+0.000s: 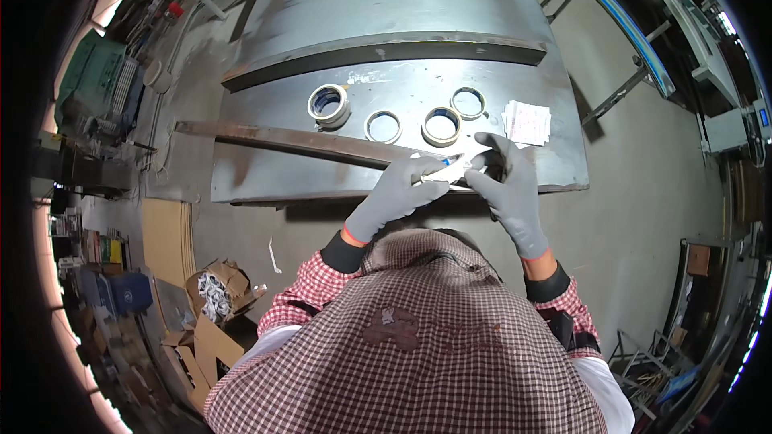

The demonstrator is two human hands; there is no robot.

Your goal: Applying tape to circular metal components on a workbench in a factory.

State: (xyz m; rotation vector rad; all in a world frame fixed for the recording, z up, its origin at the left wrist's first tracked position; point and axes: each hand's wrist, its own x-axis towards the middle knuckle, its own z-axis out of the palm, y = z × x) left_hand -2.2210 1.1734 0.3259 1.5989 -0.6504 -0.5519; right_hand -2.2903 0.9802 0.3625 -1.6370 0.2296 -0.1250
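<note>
Both my hands wear grey gloves with red cuff edges and meet over the near edge of the metal table (pixel 265 162). My left hand (pixel 394 197) is closed on a small pale piece with a blue spot (pixel 452 170); its exact kind cannot be made out. At the right end of that piece, the thumb and bent fingers of my right hand (pixel 511 193) close in a pinch. Just beyond my hands lie a thick tape roll (pixel 441 127), a thinner ring-shaped roll (pixel 383 127) and another slim roll (pixel 468 103). Farther left, a stack of tape rolls (pixel 329 107) stands on the tabletop.
A rusty steel bar (pixel 281 141) runs across the table toward my left hand. Behind the rolls lies a long steel beam (pixel 386 50). White printed papers (pixel 527 123) sit at the right. On the floor at left are cardboard sheets (pixel 167 237) and an open carton (pixel 221 289).
</note>
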